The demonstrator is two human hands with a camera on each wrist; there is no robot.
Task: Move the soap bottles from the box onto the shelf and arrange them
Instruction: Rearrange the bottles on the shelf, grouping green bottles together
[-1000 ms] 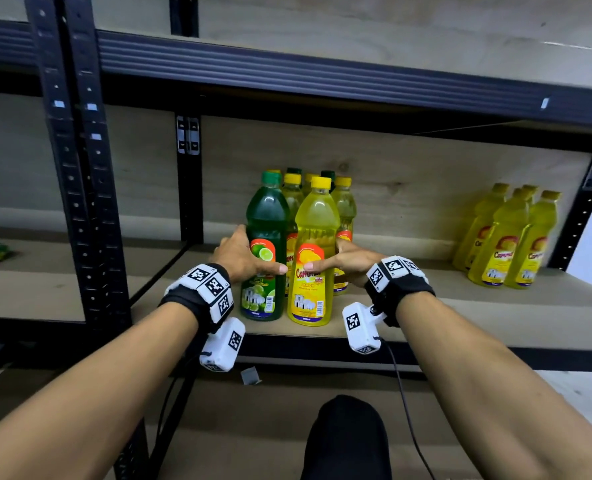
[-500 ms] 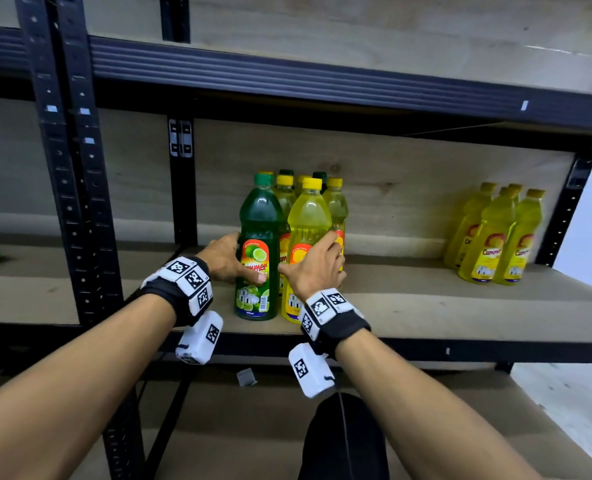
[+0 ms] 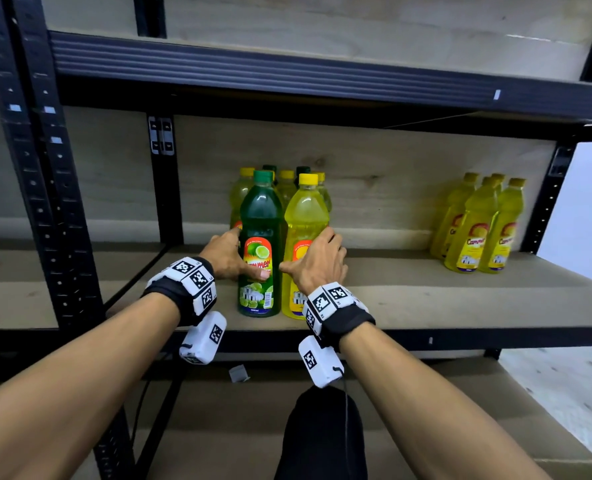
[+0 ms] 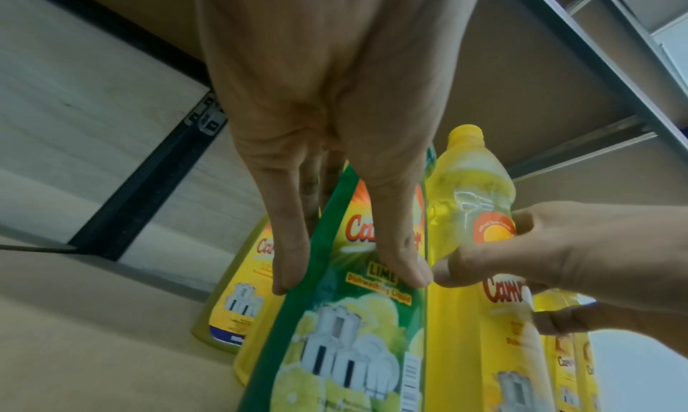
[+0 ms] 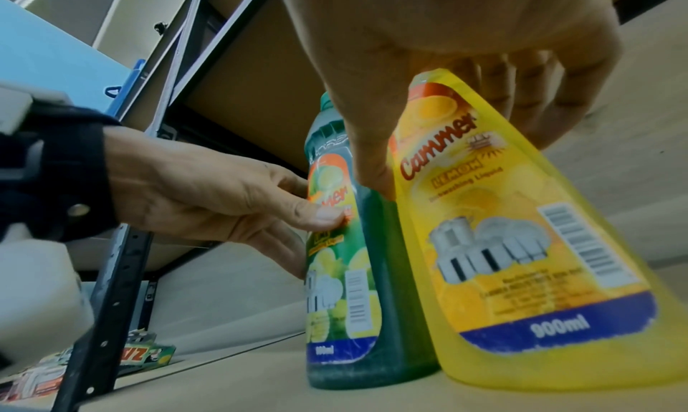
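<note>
The left hand [image 3: 226, 255] clasps the green bottle [image 3: 260, 244] and the right hand [image 3: 318, 259] wraps the yellow bottle [image 3: 306, 220], both upright at the shelf's [image 3: 426, 299] front edge. It looks like the arranging step; next, nudge them flush against the cluster behind.

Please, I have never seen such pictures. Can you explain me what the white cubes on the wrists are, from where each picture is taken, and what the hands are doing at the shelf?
No robot here: a person works with bare hands. The white marked blocks on the wrists carry small cameras. One picture comes from a head camera; the other two look along each hand. The left hand holds the green bottle, thumb on its label. The right hand has its grip on the yellow bottle beside it. Both bottles stand upright on the wooden shelf, in front of more bottles. Another yellow group stands further right.
</note>
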